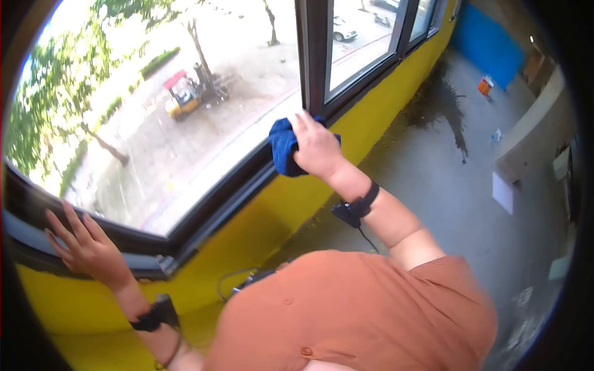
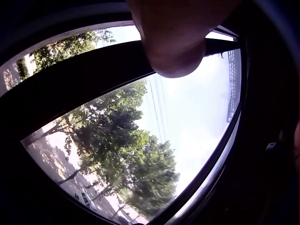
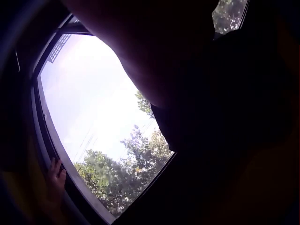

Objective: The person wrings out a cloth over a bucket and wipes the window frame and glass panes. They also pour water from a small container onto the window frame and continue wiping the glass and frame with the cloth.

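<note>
In the head view a dark blue cloth lies bunched against the lower corner of the dark window frame. The right hand grips it, fingers over its top; in the right wrist view hand and cloth are mostly in shadow. At the lower left, the left hand rests on the frame by the sill with its fingers spread. That same left hand shows small in the right wrist view, touching the frame's edge. Part of the left hand covers the top of the left wrist view.
Below the window runs a yellow wall. On the grey floor are a dark wet stain, an orange container and a white sheet. A blue panel stands behind. Outside are trees and a yellow vehicle.
</note>
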